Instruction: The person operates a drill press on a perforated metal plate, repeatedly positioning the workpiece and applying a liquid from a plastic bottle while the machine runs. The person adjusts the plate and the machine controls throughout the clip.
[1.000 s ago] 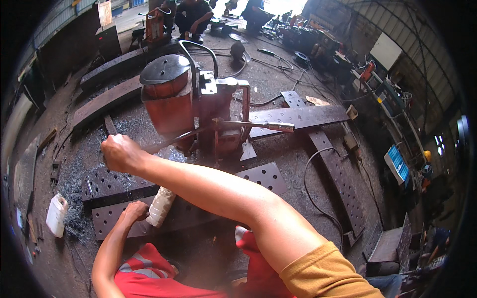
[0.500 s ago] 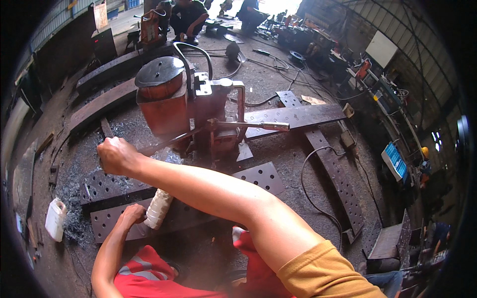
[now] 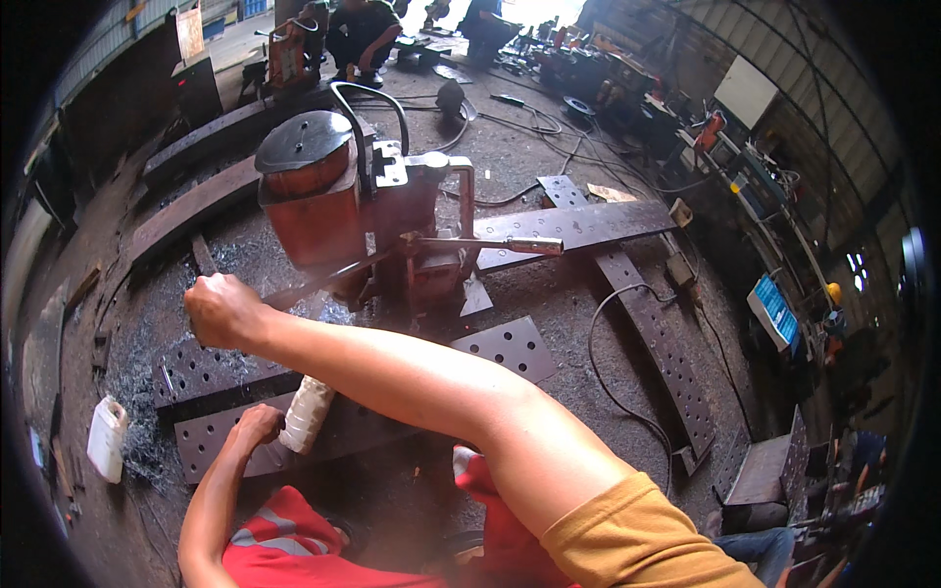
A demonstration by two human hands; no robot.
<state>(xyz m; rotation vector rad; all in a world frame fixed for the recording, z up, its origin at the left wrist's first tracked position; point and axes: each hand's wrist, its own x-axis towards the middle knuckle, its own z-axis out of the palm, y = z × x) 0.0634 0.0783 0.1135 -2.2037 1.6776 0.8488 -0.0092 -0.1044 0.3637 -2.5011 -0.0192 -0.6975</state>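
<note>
Plainly, the lever [image 3: 328, 278] runs into curled fingers [image 3: 198, 312] of the right hand [image 3: 225, 312].

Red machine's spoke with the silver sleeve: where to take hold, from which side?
Probably the silver sleeve, from the right: it looks thicker than the spoke, and its free end juts right, clear of the red machine. The right hand is at the opposite spoke.
</note>
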